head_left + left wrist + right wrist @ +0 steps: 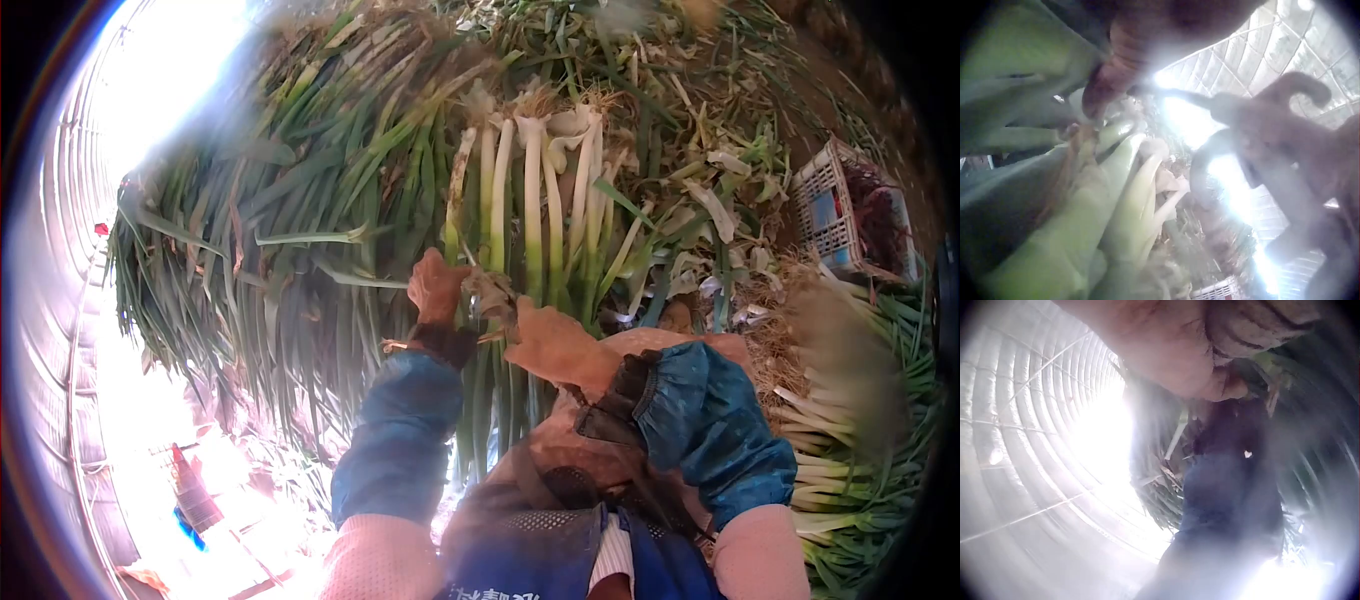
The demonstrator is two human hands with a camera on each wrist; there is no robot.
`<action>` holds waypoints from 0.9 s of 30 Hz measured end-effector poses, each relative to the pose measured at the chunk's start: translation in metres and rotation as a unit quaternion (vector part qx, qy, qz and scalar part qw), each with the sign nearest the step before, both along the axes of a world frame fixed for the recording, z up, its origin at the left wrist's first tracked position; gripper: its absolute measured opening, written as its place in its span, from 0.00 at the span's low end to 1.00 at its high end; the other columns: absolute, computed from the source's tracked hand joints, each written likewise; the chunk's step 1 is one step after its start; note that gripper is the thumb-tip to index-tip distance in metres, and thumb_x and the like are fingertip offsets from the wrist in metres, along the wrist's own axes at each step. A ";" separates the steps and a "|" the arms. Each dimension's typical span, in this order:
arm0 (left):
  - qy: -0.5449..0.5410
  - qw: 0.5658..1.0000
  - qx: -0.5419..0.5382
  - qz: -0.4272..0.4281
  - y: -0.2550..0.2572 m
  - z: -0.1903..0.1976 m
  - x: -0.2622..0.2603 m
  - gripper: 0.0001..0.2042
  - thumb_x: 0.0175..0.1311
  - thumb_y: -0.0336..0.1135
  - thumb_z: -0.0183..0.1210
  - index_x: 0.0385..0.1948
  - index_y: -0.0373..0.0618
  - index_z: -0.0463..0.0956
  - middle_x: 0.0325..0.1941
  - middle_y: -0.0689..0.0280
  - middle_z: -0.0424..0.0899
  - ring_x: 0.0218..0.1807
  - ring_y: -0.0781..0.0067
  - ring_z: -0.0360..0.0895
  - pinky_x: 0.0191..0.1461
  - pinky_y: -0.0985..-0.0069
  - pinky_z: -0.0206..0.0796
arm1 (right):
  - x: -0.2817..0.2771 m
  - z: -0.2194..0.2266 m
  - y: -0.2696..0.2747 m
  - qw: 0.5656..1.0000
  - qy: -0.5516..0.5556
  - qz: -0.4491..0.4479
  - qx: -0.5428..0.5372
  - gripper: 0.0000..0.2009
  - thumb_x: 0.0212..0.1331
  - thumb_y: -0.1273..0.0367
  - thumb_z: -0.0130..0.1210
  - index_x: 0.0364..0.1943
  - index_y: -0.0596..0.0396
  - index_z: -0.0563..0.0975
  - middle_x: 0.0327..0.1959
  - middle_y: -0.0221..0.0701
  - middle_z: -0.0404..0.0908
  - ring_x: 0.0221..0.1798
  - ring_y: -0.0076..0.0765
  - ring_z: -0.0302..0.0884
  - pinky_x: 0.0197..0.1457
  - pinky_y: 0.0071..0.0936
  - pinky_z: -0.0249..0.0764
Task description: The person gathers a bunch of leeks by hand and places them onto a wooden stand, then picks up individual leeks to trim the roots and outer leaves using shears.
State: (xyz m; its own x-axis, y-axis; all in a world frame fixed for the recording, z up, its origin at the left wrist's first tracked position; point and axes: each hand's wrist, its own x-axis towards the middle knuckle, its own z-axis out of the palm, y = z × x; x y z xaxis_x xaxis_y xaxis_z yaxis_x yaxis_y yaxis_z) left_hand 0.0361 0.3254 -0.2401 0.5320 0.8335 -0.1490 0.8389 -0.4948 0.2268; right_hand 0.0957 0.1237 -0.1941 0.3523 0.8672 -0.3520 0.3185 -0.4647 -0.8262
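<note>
A row of leeks (535,210) lies with white stems and roots pointing away from me and green leaves toward my body. Over their green part, my left hand (437,287) has its fingers curled, at the left side of the row. My right hand (560,345) is just to the right, knuckles up. Between the hands is a brown, withered leaf (490,292). In the left wrist view a thin dark strip (1179,95) runs from the left hand to the right hand (1272,137), which pinches its end; I cannot tell what it is.
A big heap of leeks (300,200) spreads to the left. Stripped leaves (715,205) litter the right side. Beyond them stands a white plastic crate (835,215) with dark red strands inside. More leeks (830,470) lie at the lower right. A ribbed sheet wall (75,330) curves along the left.
</note>
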 end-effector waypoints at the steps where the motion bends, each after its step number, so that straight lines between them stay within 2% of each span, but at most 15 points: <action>1: 0.003 1.000 0.011 -0.008 -0.001 0.000 -0.001 0.20 0.42 0.44 0.66 0.32 0.40 0.72 0.35 0.50 0.79 0.43 0.45 0.76 0.41 0.55 0.66 | 0.002 0.000 0.001 1.000 0.003 -0.014 0.002 0.20 0.45 0.64 0.53 0.37 0.67 0.63 0.27 0.56 0.75 0.36 0.66 0.73 0.43 0.51 0.68; 7: 0.033 0.999 0.024 -0.010 -0.012 0.006 -0.004 0.20 0.43 0.44 0.65 0.34 0.40 0.72 0.35 0.50 0.80 0.42 0.46 0.76 0.43 0.56 0.67 | 0.000 0.000 0.002 1.000 -0.019 -0.005 -0.006 0.22 0.45 0.63 0.53 0.39 0.68 0.64 0.28 0.56 0.76 0.37 0.64 0.74 0.42 0.51 0.69; 11: 0.014 0.999 0.028 -0.010 -0.031 0.008 -0.018 0.18 0.43 0.41 0.62 0.34 0.40 0.72 0.35 0.50 0.80 0.41 0.47 0.77 0.43 0.57 0.67 | 0.013 -0.012 0.016 0.997 -0.055 -0.056 0.004 0.22 0.45 0.61 0.54 0.38 0.67 0.65 0.29 0.56 0.76 0.38 0.64 0.74 0.43 0.49 0.69; 13: 0.018 1.000 0.007 -0.009 -0.034 0.009 -0.023 0.18 0.42 0.40 0.60 0.34 0.40 0.72 0.34 0.50 0.80 0.41 0.47 0.77 0.43 0.57 0.67 | 0.020 -0.018 0.020 0.996 -0.047 -0.069 0.020 0.23 0.46 0.61 0.54 0.38 0.67 0.65 0.29 0.57 0.76 0.38 0.64 0.74 0.44 0.49 0.70; 16: 0.006 1.000 -0.008 0.002 -0.034 0.008 -0.023 0.18 0.42 0.40 0.60 0.34 0.40 0.72 0.34 0.50 0.80 0.41 0.46 0.77 0.43 0.57 0.66 | 0.013 -0.025 0.025 0.992 -0.092 -0.079 0.020 0.22 0.46 0.61 0.54 0.38 0.67 0.65 0.29 0.56 0.76 0.38 0.64 0.74 0.44 0.48 0.70; 22: -0.020 0.999 -0.029 -0.009 -0.051 0.014 -0.033 0.21 0.39 0.41 0.61 0.36 0.40 0.74 0.35 0.49 0.80 0.41 0.46 0.76 0.43 0.58 0.66 | 0.031 -0.020 0.034 0.994 -0.067 -0.090 -0.006 0.23 0.46 0.62 0.53 0.42 0.67 0.65 0.31 0.57 0.75 0.39 0.64 0.74 0.45 0.50 0.69; 27: -0.038 0.997 -0.064 0.006 -0.063 0.017 -0.039 0.21 0.39 0.42 0.61 0.37 0.40 0.73 0.35 0.49 0.79 0.41 0.46 0.76 0.43 0.58 0.66 | 0.044 -0.028 0.048 0.992 -0.083 -0.094 -0.032 0.20 0.46 0.65 0.52 0.41 0.67 0.66 0.36 0.54 0.77 0.42 0.59 0.75 0.47 0.45 0.71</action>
State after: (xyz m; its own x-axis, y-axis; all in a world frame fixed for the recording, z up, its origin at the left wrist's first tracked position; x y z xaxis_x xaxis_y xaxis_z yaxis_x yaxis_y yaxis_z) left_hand -0.0026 0.2619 -0.2228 0.5366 0.8160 -0.2148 0.8222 -0.4484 0.3507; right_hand 0.1399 0.1713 -0.2218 0.5628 0.7586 -0.3282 0.3505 -0.5786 -0.7364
